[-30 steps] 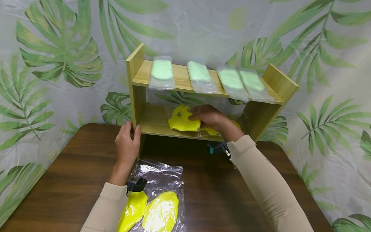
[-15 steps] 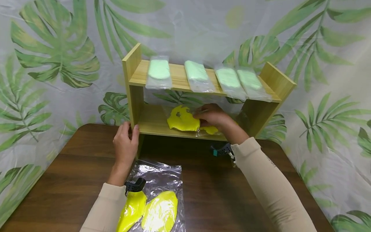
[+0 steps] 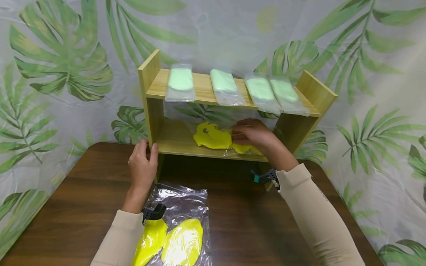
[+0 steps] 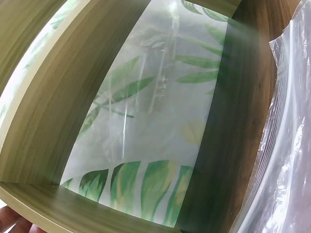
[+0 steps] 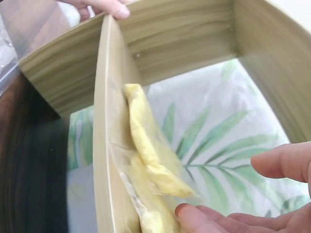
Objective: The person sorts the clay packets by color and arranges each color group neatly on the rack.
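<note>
My left hand (image 3: 142,166) grips the left side panel of a two-tier wooden shelf (image 3: 174,142), its thumb at the front edge of the lower board. On that board lies a ragged flat yellow piece (image 3: 213,137) that looks bagged in clear plastic, with another yellow piece (image 3: 241,148) to its right. My right hand (image 3: 254,136) is just right of the first piece, partly covering the second. In the right wrist view, thumb and fingers stand apart, fingertips close by the bagged yellow piece (image 5: 150,141); whether they touch it I cannot tell.
Several clear bags of pale green filling (image 3: 181,79) lie across the top board, hanging over its front edge. A clear zip bag (image 3: 179,195) with two yellow pieces (image 3: 183,242) lies on the dark wooden table (image 3: 246,229). Behind hangs a leaf-patterned cloth (image 3: 223,33).
My right hand has drawn back to the right, off the yellow piece, uncovering more of the one beside it. My left hand keeps its place on the shelf.
</note>
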A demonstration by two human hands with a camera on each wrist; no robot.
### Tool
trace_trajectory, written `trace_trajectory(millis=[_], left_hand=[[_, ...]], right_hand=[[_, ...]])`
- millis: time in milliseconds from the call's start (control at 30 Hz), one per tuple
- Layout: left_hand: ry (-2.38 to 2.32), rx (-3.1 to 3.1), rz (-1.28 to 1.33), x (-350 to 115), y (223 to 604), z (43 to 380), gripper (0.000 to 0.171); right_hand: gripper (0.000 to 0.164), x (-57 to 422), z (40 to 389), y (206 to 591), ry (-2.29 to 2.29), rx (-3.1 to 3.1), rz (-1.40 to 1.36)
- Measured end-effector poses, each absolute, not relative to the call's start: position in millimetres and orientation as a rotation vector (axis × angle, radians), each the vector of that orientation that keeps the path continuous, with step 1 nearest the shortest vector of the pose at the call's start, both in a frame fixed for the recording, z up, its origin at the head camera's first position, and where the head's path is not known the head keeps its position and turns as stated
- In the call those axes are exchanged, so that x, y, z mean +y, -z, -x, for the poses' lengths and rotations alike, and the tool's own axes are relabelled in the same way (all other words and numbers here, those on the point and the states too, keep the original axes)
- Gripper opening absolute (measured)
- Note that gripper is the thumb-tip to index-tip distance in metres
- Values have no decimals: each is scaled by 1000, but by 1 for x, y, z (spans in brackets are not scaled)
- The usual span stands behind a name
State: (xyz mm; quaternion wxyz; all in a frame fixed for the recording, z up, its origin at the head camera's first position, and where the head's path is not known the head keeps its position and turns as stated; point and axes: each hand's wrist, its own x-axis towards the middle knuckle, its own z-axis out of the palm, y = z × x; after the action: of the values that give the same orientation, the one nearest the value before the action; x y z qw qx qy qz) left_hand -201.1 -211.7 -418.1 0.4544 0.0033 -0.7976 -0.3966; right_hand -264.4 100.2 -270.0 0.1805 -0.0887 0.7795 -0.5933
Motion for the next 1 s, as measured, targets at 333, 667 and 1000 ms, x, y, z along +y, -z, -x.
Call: trace_trajectory(millis=[333, 667, 1000], left_hand=[[980, -1969, -17, -212, 418, 202, 26], [983, -1971, -14, -211, 418, 202, 26], [977, -1974, -9, -212, 418, 202, 27]], right_hand=[[61, 128, 238, 275, 1737, 2173, 354], [60, 144, 192, 297, 1964, 1938, 436], [54, 147, 165, 339, 1984, 1820, 464]])
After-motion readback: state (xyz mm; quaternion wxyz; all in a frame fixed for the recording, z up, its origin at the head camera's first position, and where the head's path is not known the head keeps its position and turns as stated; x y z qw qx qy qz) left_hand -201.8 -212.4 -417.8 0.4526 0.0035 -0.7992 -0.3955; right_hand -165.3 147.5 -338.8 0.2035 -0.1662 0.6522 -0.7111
